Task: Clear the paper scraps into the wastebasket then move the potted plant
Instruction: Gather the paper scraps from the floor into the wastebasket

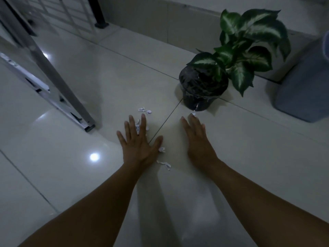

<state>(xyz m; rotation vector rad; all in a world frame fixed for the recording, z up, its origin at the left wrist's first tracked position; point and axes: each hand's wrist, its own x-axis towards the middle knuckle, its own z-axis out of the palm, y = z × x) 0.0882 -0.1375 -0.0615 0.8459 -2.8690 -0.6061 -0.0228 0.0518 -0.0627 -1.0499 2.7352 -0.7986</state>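
Both hands lie flat on the pale floor [231, 148], fingers spread, gripping nothing. The left hand [138, 141] covers some paper scraps [145, 110], with more lying loose beside its thumb and ahead of its fingertips. The right hand [197, 139] reaches toward the plant [236, 54]. The wastebasket [302, 90] stands just right of the plant.

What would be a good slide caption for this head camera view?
Both open hands, left hand and right hand, reach toward paper scraps on the tiled floor, near a potted plant and grey wastebasket.
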